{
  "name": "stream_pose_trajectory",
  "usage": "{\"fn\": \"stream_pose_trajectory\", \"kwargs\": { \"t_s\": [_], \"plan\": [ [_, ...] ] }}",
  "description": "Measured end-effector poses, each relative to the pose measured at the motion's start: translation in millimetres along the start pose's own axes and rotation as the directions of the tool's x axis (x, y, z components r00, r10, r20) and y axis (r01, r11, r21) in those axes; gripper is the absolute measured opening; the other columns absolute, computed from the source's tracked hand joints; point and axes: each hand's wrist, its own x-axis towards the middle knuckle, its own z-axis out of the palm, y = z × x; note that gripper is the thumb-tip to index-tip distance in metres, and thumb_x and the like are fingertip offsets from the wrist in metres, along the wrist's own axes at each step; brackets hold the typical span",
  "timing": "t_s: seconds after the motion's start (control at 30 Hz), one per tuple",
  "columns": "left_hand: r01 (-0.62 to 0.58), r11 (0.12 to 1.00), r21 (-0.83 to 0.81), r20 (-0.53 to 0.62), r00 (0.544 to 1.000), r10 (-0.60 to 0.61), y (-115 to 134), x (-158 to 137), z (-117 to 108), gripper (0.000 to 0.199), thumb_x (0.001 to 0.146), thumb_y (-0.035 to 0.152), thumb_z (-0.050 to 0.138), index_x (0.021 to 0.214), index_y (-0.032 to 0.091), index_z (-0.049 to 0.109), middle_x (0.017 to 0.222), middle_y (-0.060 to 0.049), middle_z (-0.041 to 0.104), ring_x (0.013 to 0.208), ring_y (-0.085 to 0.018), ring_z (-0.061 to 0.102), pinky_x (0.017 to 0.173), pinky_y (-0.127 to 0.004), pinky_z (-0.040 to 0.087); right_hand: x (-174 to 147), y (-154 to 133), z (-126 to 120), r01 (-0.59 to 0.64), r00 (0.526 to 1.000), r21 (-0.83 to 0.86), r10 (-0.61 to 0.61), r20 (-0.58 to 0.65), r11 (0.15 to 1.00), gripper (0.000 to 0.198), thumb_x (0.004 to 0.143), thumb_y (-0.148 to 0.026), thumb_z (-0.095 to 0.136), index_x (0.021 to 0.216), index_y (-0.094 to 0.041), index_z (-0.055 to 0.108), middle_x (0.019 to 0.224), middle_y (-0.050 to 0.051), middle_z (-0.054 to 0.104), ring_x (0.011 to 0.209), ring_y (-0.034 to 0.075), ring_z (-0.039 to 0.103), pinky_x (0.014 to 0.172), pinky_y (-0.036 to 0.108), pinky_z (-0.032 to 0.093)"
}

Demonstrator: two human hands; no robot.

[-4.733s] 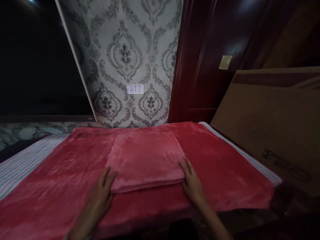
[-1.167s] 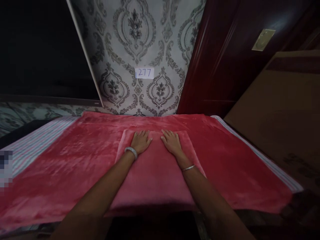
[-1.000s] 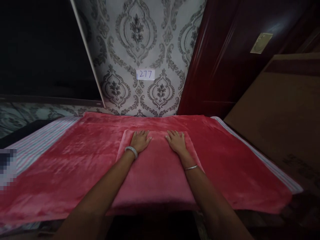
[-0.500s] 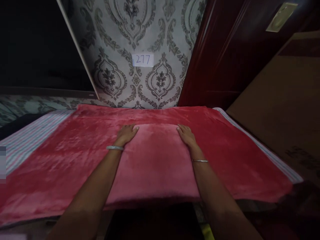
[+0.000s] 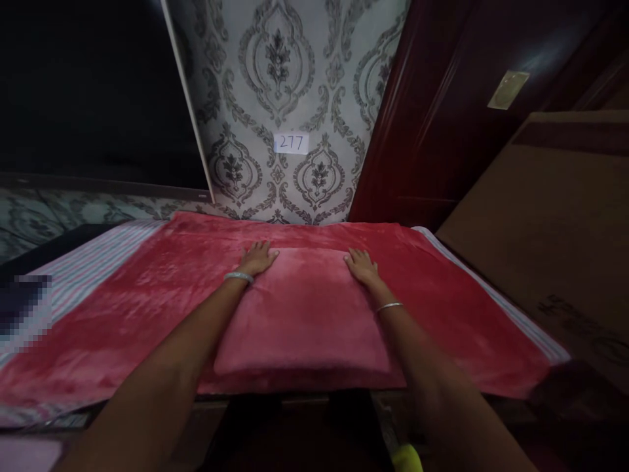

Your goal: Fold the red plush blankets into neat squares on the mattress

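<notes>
A folded pink cloth (image 5: 304, 318) lies flat on a spread red blanket (image 5: 140, 298), midway along the table (image 5: 236, 395) and close to its front edge. The person's left hand (image 5: 258, 257) rests palm down at the cloth's far left corner, the right hand (image 5: 362, 265) at its far right corner; both are spread, fingers pointing toward the table's back edge. Striped fabric (image 5: 95, 259) shows past the blanket along the left and right edges. A cardboard box (image 5: 550, 216) stands beside the right edge.
</notes>
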Motion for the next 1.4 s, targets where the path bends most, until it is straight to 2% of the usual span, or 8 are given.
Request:
{"fn": "stream_pose_trajectory", "kwargs": {
  "t_s": [0.17, 0.27, 0.43, 0.63, 0.8, 1.03, 1.23, 1.4],
  "plan": [
    [-0.119, 0.989, 0.087, -0.171, 0.976, 0.133, 45.4, -28.6, 1.1, 0.065, 0.101, 0.036, 0.036, 0.160, 0.009, 0.033, 0.168, -0.021, 0.029, 0.158, -0.034, 0.021, 0.127, -0.061, 0.016, -27.3, -51.1, -8.3, 0.226, 0.973, -0.052, -0.228, -0.045, 0.973, 0.054, 0.107, -0.036, 0.029, 0.158, -0.025, 0.043, 0.167, 0.009, 0.036, 0.156, 0.029, 0.025, 0.123, 0.058, 0.027],
    [-0.281, 0.955, 0.094, -0.135, 0.947, 0.292, 71.0, -49.7, 24.2, 0.063, 0.101, 0.035, 0.036, 0.160, 0.015, 0.034, 0.168, -0.016, 0.032, 0.158, -0.031, 0.023, 0.127, -0.058, 0.020, -51.4, -82.0, 4.9, 0.366, 0.930, -0.077, -0.368, -0.009, 0.927, 0.054, 0.105, -0.030, 0.032, 0.158, -0.026, 0.043, 0.168, 0.007, 0.035, 0.155, 0.027, 0.028, 0.123, 0.055, 0.027],
    [-0.270, 0.952, 0.147, -0.110, 0.952, 0.287, 76.2, -65.4, 57.9, 0.061, 0.101, 0.031, 0.032, 0.156, 0.009, 0.042, 0.166, -0.019, 0.035, 0.157, -0.033, 0.026, 0.128, -0.060, 0.016, -75.0, -92.8, 32.6, 0.363, 0.932, -0.097, -0.363, 0.019, 0.927, 0.057, 0.104, -0.026, 0.031, 0.160, -0.024, 0.040, 0.170, 0.007, 0.029, 0.156, 0.027, 0.025, 0.124, 0.058, 0.024],
    [-0.278, 0.946, 0.166, -0.122, 0.946, 0.300, 74.3, -66.1, 59.6, 0.062, 0.101, 0.031, 0.030, 0.156, 0.006, 0.042, 0.166, -0.020, 0.034, 0.156, -0.033, 0.027, 0.127, -0.059, 0.018, -74.5, -88.1, 37.5, 0.357, 0.934, -0.100, -0.358, 0.005, 0.929, 0.056, 0.104, -0.028, 0.033, 0.160, -0.027, 0.039, 0.170, 0.005, 0.028, 0.157, 0.025, 0.023, 0.125, 0.054, 0.022],
    [-0.277, 0.947, 0.165, -0.074, 0.954, 0.292, 61.4, -64.8, 49.1, 0.064, 0.102, 0.046, 0.035, 0.160, 0.017, 0.039, 0.169, -0.015, 0.029, 0.158, -0.034, 0.023, 0.127, -0.062, 0.015, -71.9, -65.1, 29.1, 0.339, 0.940, -0.127, -0.341, 0.008, 0.932, 0.057, 0.107, -0.043, 0.035, 0.161, -0.026, 0.037, 0.170, 0.006, 0.029, 0.156, 0.029, 0.024, 0.124, 0.057, 0.022],
    [-0.202, 0.962, 0.182, 0.032, 0.979, 0.199, 15.2, -64.9, 30.1, 0.070, 0.103, 0.057, 0.033, 0.163, 0.021, 0.031, 0.172, -0.012, 0.019, 0.160, -0.032, 0.015, 0.128, -0.059, 0.010, -78.2, 16.4, 14.9, 0.138, 0.990, -0.177, -0.138, 0.013, 0.974, 0.061, 0.107, -0.047, 0.034, 0.164, -0.027, 0.031, 0.173, 0.004, 0.019, 0.159, 0.030, 0.018, 0.123, 0.061, 0.024],
    [-0.143, 0.982, 0.126, 0.052, 0.989, 0.137, -23.7, -78.5, 23.6, 0.069, 0.104, 0.052, 0.031, 0.165, 0.022, 0.025, 0.174, -0.010, 0.012, 0.161, -0.029, 0.008, 0.127, -0.060, 0.013, -87.5, 72.0, 14.1, 0.069, 0.995, -0.045, -0.066, 0.069, 0.997, 0.061, 0.107, -0.046, 0.027, 0.165, -0.027, 0.026, 0.172, 0.007, 0.022, 0.155, 0.026, 0.030, 0.119, 0.052, 0.036],
    [-0.068, 0.991, 0.115, -0.009, 0.998, 0.069, -19.2, -105.6, 10.2, 0.062, 0.104, 0.044, 0.031, 0.159, 0.016, 0.038, 0.171, -0.015, 0.025, 0.159, -0.035, 0.018, 0.124, -0.068, 0.016, -111.2, 60.6, -1.1, -0.027, 1.000, -0.059, 0.026, -0.003, 0.998, 0.060, 0.106, -0.045, 0.033, 0.162, -0.023, 0.037, 0.172, 0.012, 0.021, 0.157, 0.036, 0.022, 0.119, 0.061, 0.031]
  ]
}}
